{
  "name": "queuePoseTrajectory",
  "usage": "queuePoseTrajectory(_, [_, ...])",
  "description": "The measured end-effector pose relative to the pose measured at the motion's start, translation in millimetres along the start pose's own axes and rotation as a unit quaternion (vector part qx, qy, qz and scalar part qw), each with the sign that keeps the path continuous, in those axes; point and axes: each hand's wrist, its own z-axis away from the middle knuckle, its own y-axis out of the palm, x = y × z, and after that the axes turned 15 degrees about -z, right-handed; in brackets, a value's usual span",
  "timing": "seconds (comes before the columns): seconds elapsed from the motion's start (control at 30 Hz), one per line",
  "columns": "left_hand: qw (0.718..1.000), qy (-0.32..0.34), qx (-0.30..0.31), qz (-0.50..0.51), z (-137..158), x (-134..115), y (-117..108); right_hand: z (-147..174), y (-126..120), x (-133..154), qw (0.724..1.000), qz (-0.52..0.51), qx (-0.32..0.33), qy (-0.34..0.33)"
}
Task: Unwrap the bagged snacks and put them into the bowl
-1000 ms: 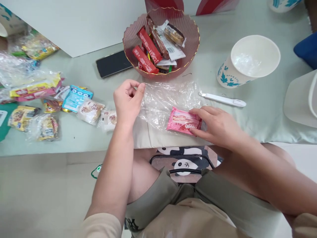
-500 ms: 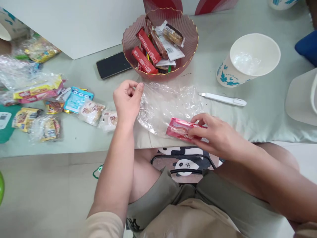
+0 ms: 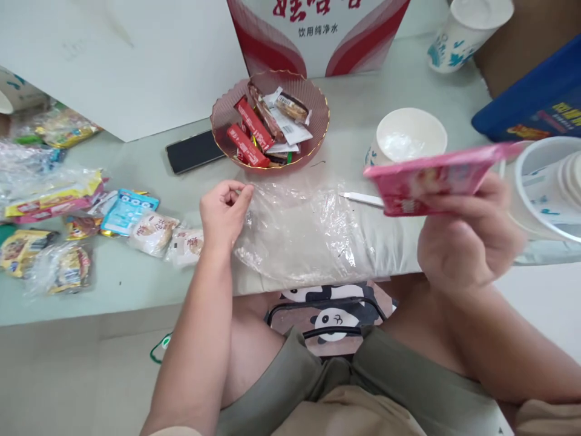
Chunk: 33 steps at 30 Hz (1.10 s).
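My left hand [image 3: 226,213] pinches the left edge of a clear plastic bag [image 3: 299,242], which lies spread flat on the table's front part. My right hand [image 3: 467,242] is raised at the right, closed around a pink snack packet [image 3: 431,178]; it is slightly blurred. Behind the packet, a white-handled cutter [image 3: 362,198] is partly hidden. Beyond the bag stands a pink ribbed bowl [image 3: 318,130] with a gold rim, holding red-wrapped bars [image 3: 248,145] and other wrapped snacks.
A black phone [image 3: 193,152] lies left of the bowl. Several wrapped snacks [image 3: 152,232] cover the left side. A paper cup [image 3: 381,130] with clear plastic inside, a white container [image 3: 521,200] and a blue package [image 3: 531,97] stand right. White boxes [image 3: 149,66] line the back.
My right hand has lifted the pink packet off the bag, up and to the right. My left hand still holds the bag's edge. The camera view has shifted.
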Motion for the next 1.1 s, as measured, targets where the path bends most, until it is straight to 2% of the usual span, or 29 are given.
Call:
queuePoseTrajectory(0.03, [1.000, -0.002, 0.005, -0.003, 1.3, -1.7, 0.0, -6.4, -2.5, -7.8, 0.995, -0.008, -0.080, -0.061])
queuePoseTrajectory(0.07, [1.000, 0.001, 0.011, -0.003, 2.6, -3.3, 0.3, -14.7, -5.7, -16.1, 0.984, -0.001, -0.134, -0.116])
queuePoseTrajectory(0.1, [1.000, 0.007, 0.018, -0.003, 4.0, -4.6, 1.0, -24.2, -9.4, -24.5, 0.977, 0.023, -0.149, -0.151])
queuePoseTrajectory(0.17, [0.999, 0.023, 0.034, 0.000, 6.2, -6.1, 3.2, -44.1, -17.6, -40.4, 0.970, 0.098, -0.130, -0.179])
queuePoseTrajectory(0.27, [0.998, 0.039, 0.058, -0.002, 8.2, -5.6, 7.8, -66.8, -27.8, -62.1, 0.966, 0.176, -0.094, -0.162])
queuePoseTrajectory(0.33, [0.997, 0.043, 0.068, -0.005, 8.8, -3.7, 10.6, -74.2, -32.0, -75.9, 0.971, 0.171, -0.100, -0.137])
queuePoseTrajectory(0.43, [0.996, 0.050, 0.077, -0.011, 9.2, -0.3, 13.1, -76.7, -35.0, -88.7, 0.968, 0.128, -0.143, -0.163])
queuePoseTrajectory(0.57, [0.994, 0.062, 0.086, -0.028, 8.6, 0.6, 12.6, -80.5, -19.7, -72.2, 0.959, 0.092, -0.154, -0.219])
queuePoseTrajectory(0.67, [0.992, 0.071, 0.088, -0.048, 7.6, -3.4, 10.9, -97.8, 19.6, -43.5, 0.967, 0.119, -0.123, -0.187])
queuePoseTrajectory(0.77, [0.992, 0.064, 0.090, -0.055, 7.2, -7.9, 9.6, -130.2, 71.7, -21.8, 0.983, 0.135, -0.091, -0.089])
queuePoseTrajectory(0.87, [0.993, 0.062, 0.089, -0.045, 7.2, -8.5, 8.5, -153.0, 104.9, -8.6, 0.991, 0.117, 0.037, 0.045])
queuePoseTrajectory(0.93, [0.994, 0.069, 0.083, -0.028, 7.4, -6.7, 7.4, -145.9, 105.2, -0.5, 0.982, 0.133, 0.095, 0.098])
queuePoseTrajectory(1.0, [0.993, 0.083, 0.082, -0.010, 7.9, -4.6, 5.9, -119.6, 90.3, 5.1, 0.979, 0.143, 0.125, 0.070])
queuePoseTrajectory(1.1, [0.989, 0.110, 0.093, 0.023, 10.1, -3.0, 4.7, -65.6, 62.3, 0.4, 0.969, 0.134, 0.202, 0.040])
